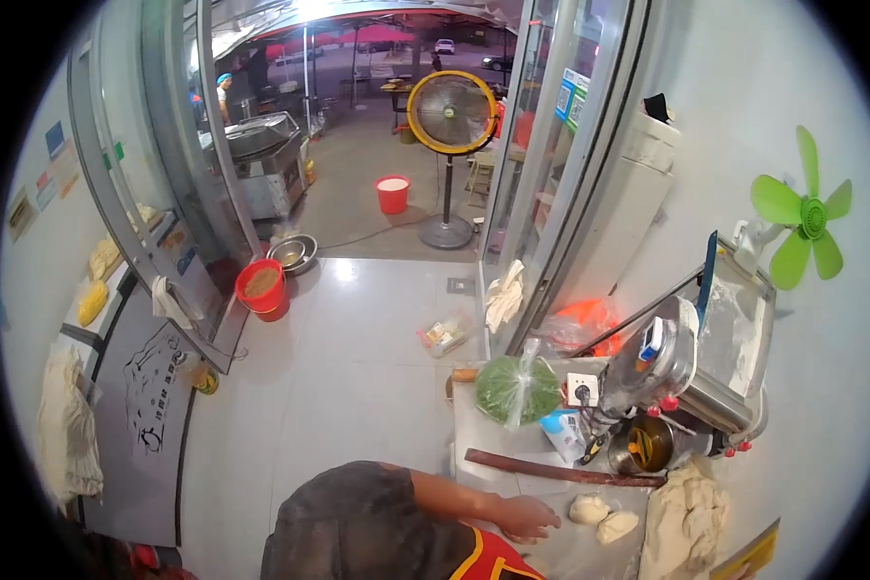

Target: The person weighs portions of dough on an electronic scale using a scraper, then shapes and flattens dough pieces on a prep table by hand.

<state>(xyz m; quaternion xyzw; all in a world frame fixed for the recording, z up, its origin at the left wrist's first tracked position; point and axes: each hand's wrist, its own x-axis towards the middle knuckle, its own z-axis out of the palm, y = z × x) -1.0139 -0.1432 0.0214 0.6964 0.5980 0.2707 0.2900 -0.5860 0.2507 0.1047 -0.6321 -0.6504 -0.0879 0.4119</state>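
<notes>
The left hand point(527, 517) reaches over the work surface with fingers loosely curved, their undersides hidden so that any pinch cannot be told, while the right hand cannot be made out clearly and its finger state cannot be told. Relative to the left hand, two dough lumps point(602, 517) sit just beside it at 3 o'clock, with a larger pale mass point(684, 527) beyond. A wooden rod point(565, 468) at 1 o'clock lies crosswise, standing between the hand and the green-filled bag point(517, 391) at 12, the blue-and-white packet point(564, 435) at 1 and the metal pot point(645, 445) at 2.
</notes>
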